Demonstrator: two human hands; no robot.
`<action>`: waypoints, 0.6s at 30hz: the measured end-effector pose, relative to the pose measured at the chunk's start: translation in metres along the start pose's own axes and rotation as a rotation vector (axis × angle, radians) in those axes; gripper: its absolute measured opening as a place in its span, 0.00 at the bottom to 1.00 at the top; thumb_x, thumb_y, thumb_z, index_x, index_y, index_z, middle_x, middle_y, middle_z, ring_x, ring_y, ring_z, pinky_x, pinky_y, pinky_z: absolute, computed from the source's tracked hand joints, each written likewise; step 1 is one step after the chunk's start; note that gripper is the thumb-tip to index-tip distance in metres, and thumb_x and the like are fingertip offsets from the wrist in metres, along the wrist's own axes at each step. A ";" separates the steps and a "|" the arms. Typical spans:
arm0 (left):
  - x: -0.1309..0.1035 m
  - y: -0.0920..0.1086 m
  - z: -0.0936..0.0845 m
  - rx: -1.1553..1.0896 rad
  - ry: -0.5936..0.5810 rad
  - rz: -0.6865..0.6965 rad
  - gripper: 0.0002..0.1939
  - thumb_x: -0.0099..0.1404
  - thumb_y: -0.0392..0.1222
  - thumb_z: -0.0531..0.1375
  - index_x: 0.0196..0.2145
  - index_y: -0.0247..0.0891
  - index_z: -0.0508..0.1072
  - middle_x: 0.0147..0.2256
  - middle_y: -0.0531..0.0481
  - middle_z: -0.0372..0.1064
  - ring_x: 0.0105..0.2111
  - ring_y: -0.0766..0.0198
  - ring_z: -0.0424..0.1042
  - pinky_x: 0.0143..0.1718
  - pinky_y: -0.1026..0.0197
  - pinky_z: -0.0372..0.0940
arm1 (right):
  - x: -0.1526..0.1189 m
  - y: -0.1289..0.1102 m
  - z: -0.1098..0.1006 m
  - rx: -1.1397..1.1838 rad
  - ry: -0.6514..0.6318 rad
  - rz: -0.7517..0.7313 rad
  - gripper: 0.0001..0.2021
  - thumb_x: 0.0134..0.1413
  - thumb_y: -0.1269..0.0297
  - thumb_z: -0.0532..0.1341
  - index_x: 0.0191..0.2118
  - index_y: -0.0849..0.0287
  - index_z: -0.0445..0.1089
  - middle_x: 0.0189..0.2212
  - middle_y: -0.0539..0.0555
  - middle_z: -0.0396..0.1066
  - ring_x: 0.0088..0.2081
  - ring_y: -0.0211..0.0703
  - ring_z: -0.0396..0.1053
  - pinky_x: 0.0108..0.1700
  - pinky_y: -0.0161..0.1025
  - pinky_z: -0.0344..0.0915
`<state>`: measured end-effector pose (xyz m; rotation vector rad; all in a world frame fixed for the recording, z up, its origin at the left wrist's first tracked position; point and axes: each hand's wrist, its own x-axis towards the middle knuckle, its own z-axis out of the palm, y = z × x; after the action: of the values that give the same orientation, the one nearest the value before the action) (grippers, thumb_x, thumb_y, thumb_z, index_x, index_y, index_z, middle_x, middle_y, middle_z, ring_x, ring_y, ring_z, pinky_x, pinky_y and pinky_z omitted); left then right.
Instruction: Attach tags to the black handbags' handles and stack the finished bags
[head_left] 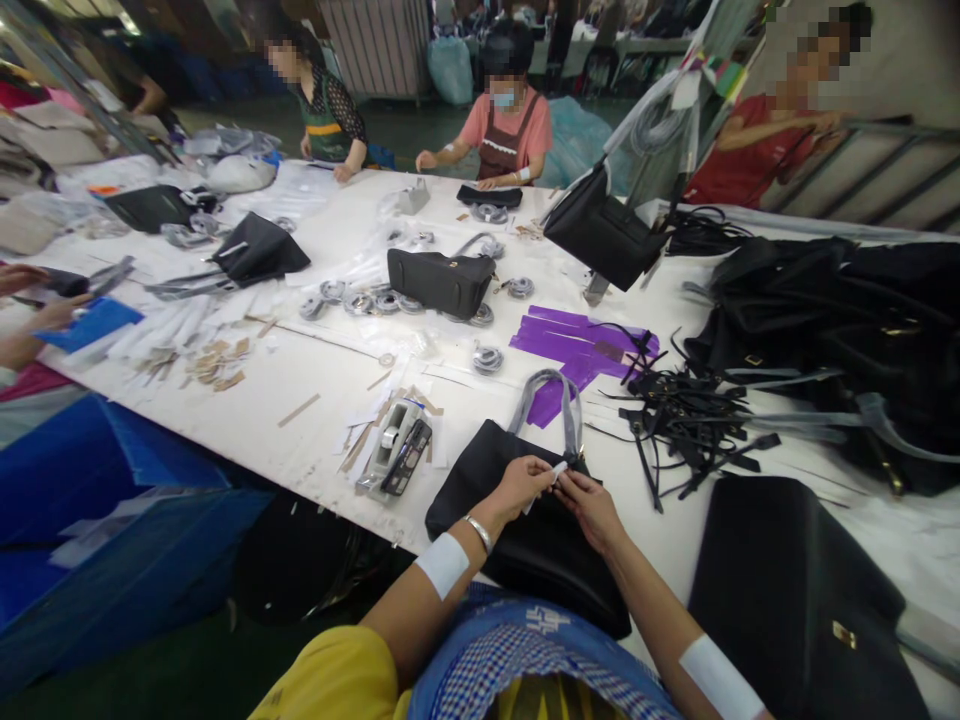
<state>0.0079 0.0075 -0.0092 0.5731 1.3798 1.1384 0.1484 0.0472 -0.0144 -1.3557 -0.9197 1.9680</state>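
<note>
1. The black bag (469, 480) lies at the worktop's (330, 440) near edge, wrapped handles (573, 420) pointing away, seemingly so its top meets the fingers.
2. Left hand (521, 487) and right hand (592, 508) pinch a small white piece (559, 470) over it, probably for fine control.
3. The tape dispenser (394, 432) sits left, likely for easy reach; loose straps (690, 420) heap right.
4. At the far edge, a person (510, 140) steadies a dark pouch (487, 196).

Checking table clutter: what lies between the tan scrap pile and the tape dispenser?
A loose tan strip, then white paper pieces and more tan strips beside the dispenser; head view.
</note>
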 end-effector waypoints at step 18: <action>0.000 -0.012 -0.001 0.190 0.094 0.060 0.07 0.52 0.39 0.63 0.29 0.33 0.77 0.23 0.49 0.72 0.21 0.68 0.66 0.24 0.66 0.59 | -0.003 -0.030 -0.002 -0.435 -0.002 0.101 0.13 0.35 0.53 0.70 0.20 0.57 0.71 0.14 0.48 0.65 0.17 0.36 0.60 0.20 0.35 0.58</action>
<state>0.0102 0.0025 -0.0202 0.7085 1.5723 1.1003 0.1540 0.0630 0.0108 -1.6618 -1.3614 1.9115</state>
